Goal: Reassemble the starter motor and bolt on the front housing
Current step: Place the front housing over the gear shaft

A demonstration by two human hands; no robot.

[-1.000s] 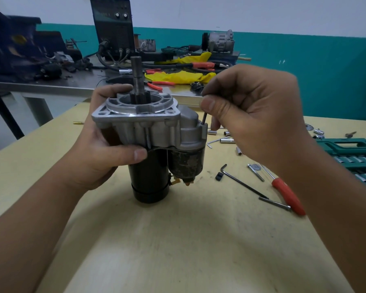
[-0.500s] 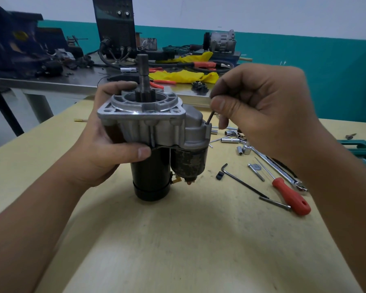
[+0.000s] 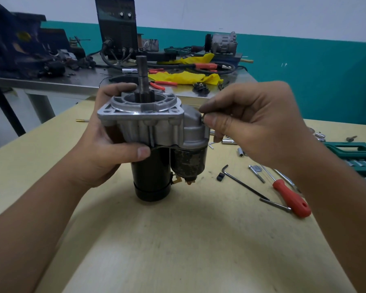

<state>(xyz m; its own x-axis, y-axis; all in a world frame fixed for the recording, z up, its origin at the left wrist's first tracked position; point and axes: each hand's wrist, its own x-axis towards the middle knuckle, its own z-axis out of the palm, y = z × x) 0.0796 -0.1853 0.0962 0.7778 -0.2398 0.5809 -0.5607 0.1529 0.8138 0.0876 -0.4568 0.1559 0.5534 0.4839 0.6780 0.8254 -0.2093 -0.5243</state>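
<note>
Starter motor (image 3: 156, 149) stands upright on the bench (image 3: 178, 240), black body down, shaft (image 3: 143, 79) pointing up, aluminium front housing (image 3: 142, 121) seated on top. My left hand (image 3: 106, 144) wraps the housing: thumb across its front face, fingers behind the flange. My right hand (image 3: 251, 123) has its grip pinched on a small dark thing (image 3: 202, 120) at the housing's right shoulder, above the solenoid (image 3: 188, 157). Likely a hex key or bolt, but too little shows to tell which, or whether it's engaged.

Risks as I read them:
- Cross-threading. I'm starting the fastener at an angle I can't see; if it goes in tilted, the aluminium thread strips.
- Tool slips out of the socket. Only a fingertip pinch on it, so a rounded head or a dropped piece is plausible.
- Motor tips. Narrow base, heavy top, and side load from the right hand; only the left hand's hold counters it.
- Housing not fully seated. Tightening one bolt first could cock it on the body.
- Dropped fastener gets lost among the loose allen keys (image 3: 243, 182), sockets (image 3: 228, 141) and red-handled screwdriver (image 3: 292, 197) just to the right.
</note>
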